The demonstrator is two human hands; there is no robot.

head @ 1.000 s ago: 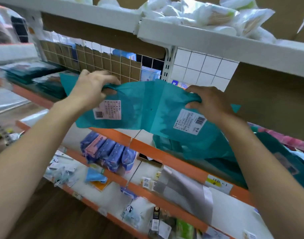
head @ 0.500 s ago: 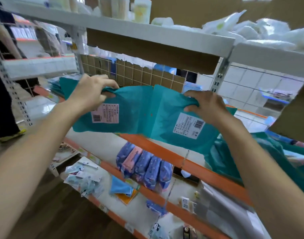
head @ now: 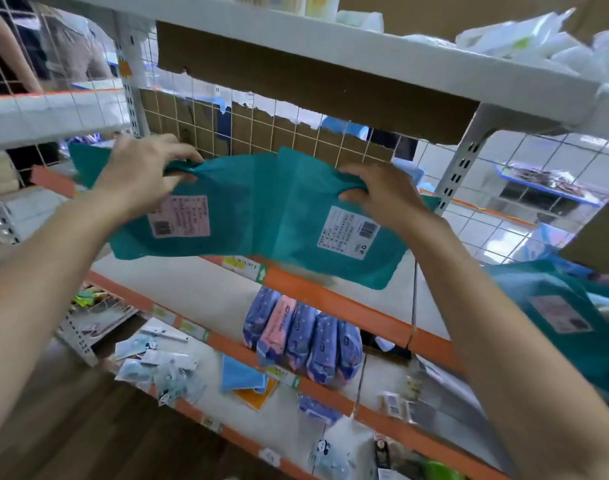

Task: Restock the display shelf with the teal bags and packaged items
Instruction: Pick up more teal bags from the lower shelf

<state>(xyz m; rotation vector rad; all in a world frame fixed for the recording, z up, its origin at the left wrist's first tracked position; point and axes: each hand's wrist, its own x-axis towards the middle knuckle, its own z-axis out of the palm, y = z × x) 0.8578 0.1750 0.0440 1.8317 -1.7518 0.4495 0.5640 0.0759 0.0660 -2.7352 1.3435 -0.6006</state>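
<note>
**Head view.**

- Teal bags, three counted:
  - The teal bag with pink label and the teal bag with white label are both held up in the air. They are over the orange front edge of the shelf and in front of the wire grid back. The white-label bag overlaps the pink-label bag where they meet in the middle.
  - The third teal bag also has a pink label. It lies at the right end of the shelf, partly behind the right forearm.
- Hands, two:
  - Left hand: grip closed, fingers curled over the top edge of the pink-label bag.
  - Right hand: grip closed, pinching the top edge of the white-label bag.
  - Each bag hangs below its hand, label facing the camera.
- Soft packs, five: four purple and one pink. They stand side by side at the front edge of the tier below.
- Small packets: a loose scatter, blurred, number unclear, on the tier below that one.
- Surroundings:
  - Torn cardboard sits behind the grid.
  - The white upper shelf carries white wrapped packs.
  - The wooden floor is at lower left.
</note>
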